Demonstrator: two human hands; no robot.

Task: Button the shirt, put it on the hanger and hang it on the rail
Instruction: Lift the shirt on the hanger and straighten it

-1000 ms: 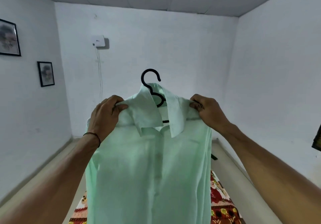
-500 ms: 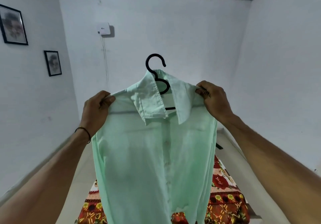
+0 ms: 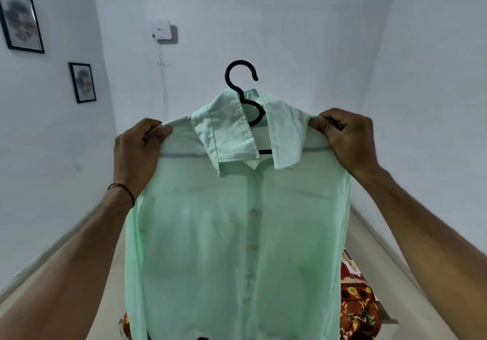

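A pale mint-green shirt [image 3: 226, 234] hangs in front of me on a black plastic hanger [image 3: 241, 81], whose hook sticks up above the collar. The front is buttoned down the placket; the collar stands open at the neck. My left hand [image 3: 137, 152] grips the shirt's left shoulder, thumb on top of the cloth. My right hand [image 3: 347, 139] pinches the right shoulder by the collar. Both arms are stretched out, holding the shirt up in the air. No rail is in view.
White walls surround me, with two framed pictures [image 3: 82, 82] on the left wall and a small white box [image 3: 161, 30] with a cable on the far wall. A red patterned cloth [image 3: 358, 300] lies on a surface below the shirt.
The shirt on its hanger has stayed raised between both hands; my left hand has slid outward along the shoulder, spreading the shirt wider. The view has tilted down slightly.
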